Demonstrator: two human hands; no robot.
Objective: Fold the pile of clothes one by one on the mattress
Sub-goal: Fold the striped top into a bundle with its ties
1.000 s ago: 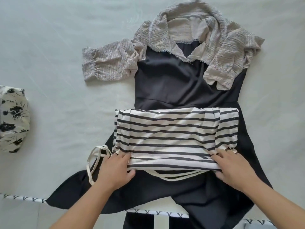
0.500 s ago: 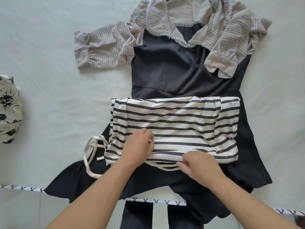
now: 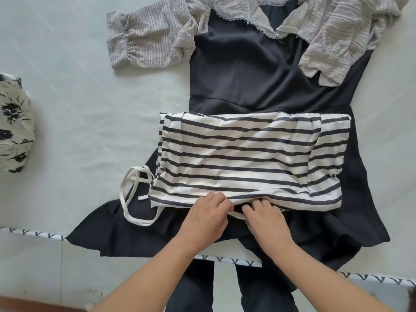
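Note:
A black-and-white striped top (image 3: 252, 158) lies folded into a wide band across the skirt of a black dress (image 3: 245, 73) spread on the pale mattress (image 3: 74, 109). Its cream straps (image 3: 132, 194) loop out at the lower left. My left hand (image 3: 207, 217) and my right hand (image 3: 265, 219) sit side by side at the middle of the top's near edge. Their fingertips curl under that edge and pinch the fabric and a strap there. A beige textured blouse (image 3: 315, 25) lies crumpled over the dress's neckline, with one sleeve (image 3: 148, 39) stretched out to the left.
A folded cream garment with black flower print (image 3: 13, 124) sits at the mattress's left edge. The mattress's near edge has patterned piping (image 3: 31, 233), with grey floor below. The dress hem hangs over that edge. Dark trouser legs (image 3: 258, 289) show beneath.
Both hands have come together from the top's outer corners to the middle of its near edge. The view has shifted down and closer, cutting off the blouse's top.

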